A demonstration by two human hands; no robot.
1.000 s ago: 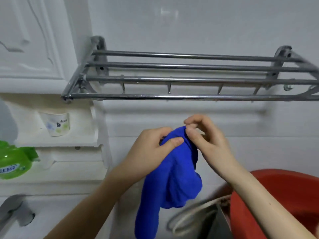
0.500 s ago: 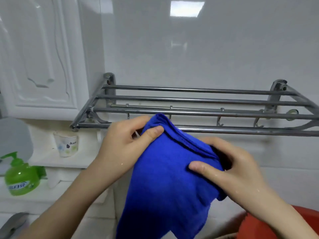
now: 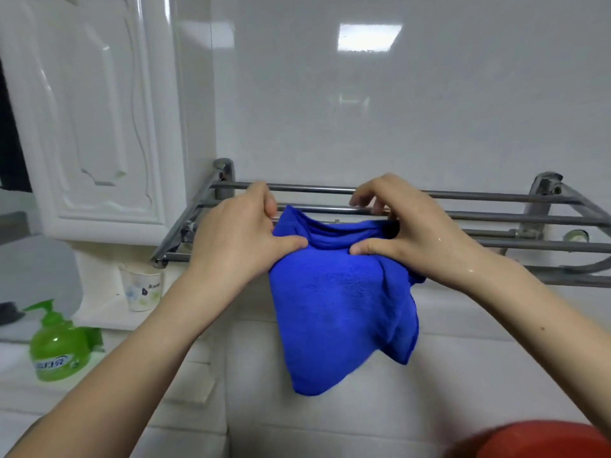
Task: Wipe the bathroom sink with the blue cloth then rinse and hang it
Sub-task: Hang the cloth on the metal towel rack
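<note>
The blue cloth (image 3: 344,299) hangs down in front of the metal towel rack (image 3: 496,216) on the white tiled wall. Its top edge is bunched over the rack's front part. My left hand (image 3: 238,236) pinches the cloth's upper left corner, thumb in front and fingers behind. My right hand (image 3: 403,226) pinches the upper right corner the same way, with its fingers reaching over the bars. Water drops show on my right wrist. The sink is out of view.
A green soap pump bottle (image 3: 58,348) stands on the ledge at the lower left. A white paper cup (image 3: 140,287) sits on a small shelf under a white cabinet (image 3: 96,120). A red basin (image 3: 535,441) shows at the bottom right.
Both hands have lifted the cloth from chest height up to the rack and spread its top edge apart over the bars. The view has tilted upward.
</note>
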